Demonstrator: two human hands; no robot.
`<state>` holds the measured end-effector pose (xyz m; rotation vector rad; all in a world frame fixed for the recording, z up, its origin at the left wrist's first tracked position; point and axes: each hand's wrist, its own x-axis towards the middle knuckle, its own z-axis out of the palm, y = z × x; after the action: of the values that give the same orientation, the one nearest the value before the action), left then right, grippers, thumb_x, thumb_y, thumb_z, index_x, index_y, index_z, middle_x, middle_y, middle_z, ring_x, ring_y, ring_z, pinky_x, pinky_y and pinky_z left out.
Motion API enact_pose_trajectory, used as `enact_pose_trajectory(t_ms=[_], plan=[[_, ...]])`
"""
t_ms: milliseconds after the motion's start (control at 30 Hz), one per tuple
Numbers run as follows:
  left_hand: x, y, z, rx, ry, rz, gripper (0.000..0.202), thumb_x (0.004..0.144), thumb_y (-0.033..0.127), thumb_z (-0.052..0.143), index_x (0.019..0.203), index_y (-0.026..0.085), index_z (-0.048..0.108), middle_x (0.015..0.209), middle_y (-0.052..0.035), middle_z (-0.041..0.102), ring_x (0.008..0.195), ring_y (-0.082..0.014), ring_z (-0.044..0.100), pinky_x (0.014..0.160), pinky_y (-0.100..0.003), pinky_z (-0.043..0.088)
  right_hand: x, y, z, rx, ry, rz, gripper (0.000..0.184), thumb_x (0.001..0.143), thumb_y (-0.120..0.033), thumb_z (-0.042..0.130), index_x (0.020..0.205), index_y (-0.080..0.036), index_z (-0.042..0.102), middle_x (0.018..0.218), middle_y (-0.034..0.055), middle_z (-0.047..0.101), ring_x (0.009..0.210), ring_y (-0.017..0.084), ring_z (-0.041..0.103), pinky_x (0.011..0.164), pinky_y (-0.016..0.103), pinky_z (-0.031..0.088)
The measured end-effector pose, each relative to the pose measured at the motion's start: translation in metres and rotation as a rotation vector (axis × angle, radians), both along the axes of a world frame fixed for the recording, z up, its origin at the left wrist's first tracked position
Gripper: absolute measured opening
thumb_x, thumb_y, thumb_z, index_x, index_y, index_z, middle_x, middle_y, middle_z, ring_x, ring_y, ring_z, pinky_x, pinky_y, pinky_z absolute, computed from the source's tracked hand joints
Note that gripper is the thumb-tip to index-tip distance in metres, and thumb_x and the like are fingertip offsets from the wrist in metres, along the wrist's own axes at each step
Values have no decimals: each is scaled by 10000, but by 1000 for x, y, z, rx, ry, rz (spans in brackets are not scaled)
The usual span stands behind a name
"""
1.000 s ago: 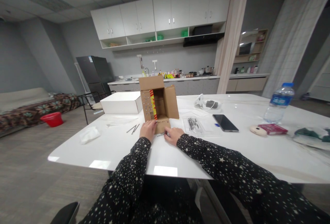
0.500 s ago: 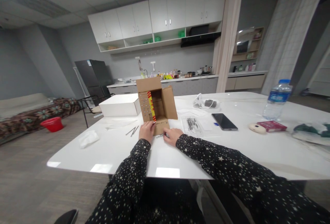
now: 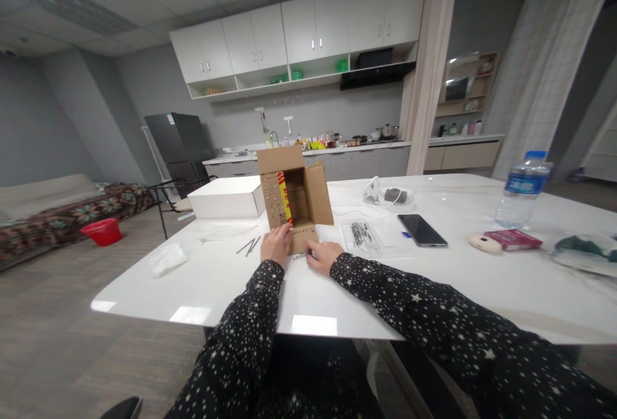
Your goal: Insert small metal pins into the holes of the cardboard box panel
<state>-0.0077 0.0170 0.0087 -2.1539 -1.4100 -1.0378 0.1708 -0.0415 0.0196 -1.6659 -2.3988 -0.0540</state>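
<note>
A brown cardboard box (image 3: 319,197) lies with its opening towards me and its flaps spread. Rows of small dots mark its left flap and front flap; a red-and-yellow strip runs along the left one. My left hand (image 3: 276,245) is closed at the lower corner of the left flap, fingertips against the cardboard. Just right of the front flap, my right hand (image 3: 326,258) rests on the table with its fingers curled together. What those fingers pinch is too small to make out. Thin metal pieces (image 3: 299,254) lie beside its fingertips.
Long screws or nails (image 3: 252,247) lie left of my hands, near crumpled white plastic (image 3: 167,259). A white box (image 3: 224,197) stands behind them. To the right are a clear case (image 3: 361,236) of small metal parts, a phone (image 3: 422,230), a dark red pack (image 3: 513,240) and a water bottle (image 3: 522,189).
The whole view has shifted slightly. Both hands stay at nearly the same places by the box, with only small finger movement on the left.
</note>
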Motion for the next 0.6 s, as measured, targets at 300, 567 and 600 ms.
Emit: enact_pose_trajectory(t_ms=[300, 567, 600], plan=[[-5, 0, -6, 72, 37, -16, 285, 909, 309, 401, 1030, 210, 639, 896, -58, 685, 820, -181, 601, 737, -305, 409, 1, 0, -1, 29, 18, 19, 265, 852, -403, 377, 1017, -273, 538, 887, 34, 667, 746, 193, 599, 613, 280, 327], [-8, 3, -9, 27, 61, -63, 270, 895, 325, 433, 1023, 246, 658, 893, -51, 644, 849, -169, 586, 732, -298, 417, 4, -6, 7, 2, 42, 29, 261, 857, -399, 379, 1008, -268, 547, 911, 37, 667, 770, 192, 601, 626, 274, 336], [-9, 4, -9, 22, 63, -68, 273, 896, 326, 432, 1028, 248, 658, 878, -52, 636, 839, -166, 583, 732, -295, 419, 4, -7, 8, 0, 44, 34, 264, 859, -401, 378, 1011, -268, 547, 916, 38, 666, 774, 191, 601, 631, 274, 337]])
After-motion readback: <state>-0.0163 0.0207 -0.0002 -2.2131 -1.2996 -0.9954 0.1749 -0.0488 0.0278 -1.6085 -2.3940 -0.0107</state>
